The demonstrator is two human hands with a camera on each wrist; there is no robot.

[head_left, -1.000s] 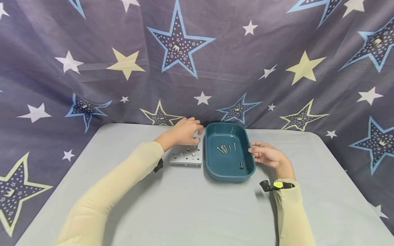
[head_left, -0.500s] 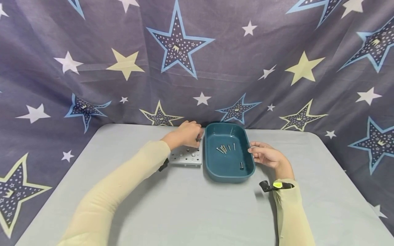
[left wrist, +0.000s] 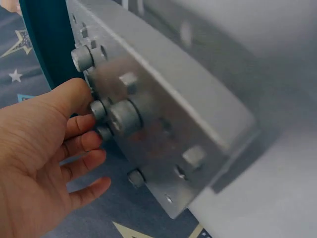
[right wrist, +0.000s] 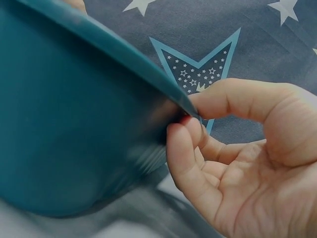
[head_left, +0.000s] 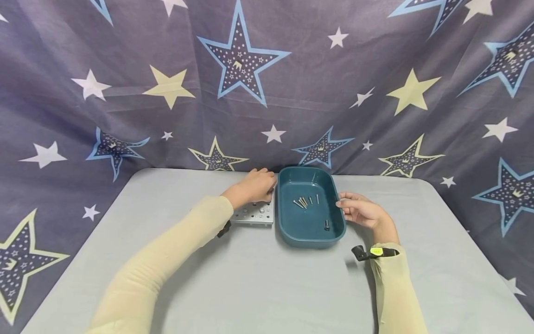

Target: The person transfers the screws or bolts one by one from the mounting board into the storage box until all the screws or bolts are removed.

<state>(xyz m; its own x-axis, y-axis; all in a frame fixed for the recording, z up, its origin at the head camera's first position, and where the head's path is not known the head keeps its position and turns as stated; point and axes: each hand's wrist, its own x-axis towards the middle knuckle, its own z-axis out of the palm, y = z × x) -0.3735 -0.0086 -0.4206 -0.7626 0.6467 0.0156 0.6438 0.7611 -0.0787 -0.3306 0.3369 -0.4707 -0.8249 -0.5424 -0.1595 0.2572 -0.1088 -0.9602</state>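
A silver metal plate (head_left: 253,215) with holes and several bolts lies left of the blue-green tray. My left hand (head_left: 255,185) is over its far right corner. In the left wrist view the thumb and index finger of that hand (left wrist: 59,134) pinch at a bolt mostly hidden by the fingertips, close to a bolt head (left wrist: 98,110). Other socket-head bolts (left wrist: 125,117) stick out of the plate. My right hand (head_left: 362,211) holds the right rim of the tray (head_left: 308,240), thumb on one side and fingers on the other, as the right wrist view shows.
Several thin screws (head_left: 302,202) and one dark bolt (head_left: 327,225) lie in the tray. Everything stands on a grey-covered table (head_left: 267,287). A star-patterned cloth (head_left: 267,116) hangs right behind the table's far edge.
My left hand has come down onto the plate's far right corner, its spread fingers drawing together. The right hand and the tray have stayed put.
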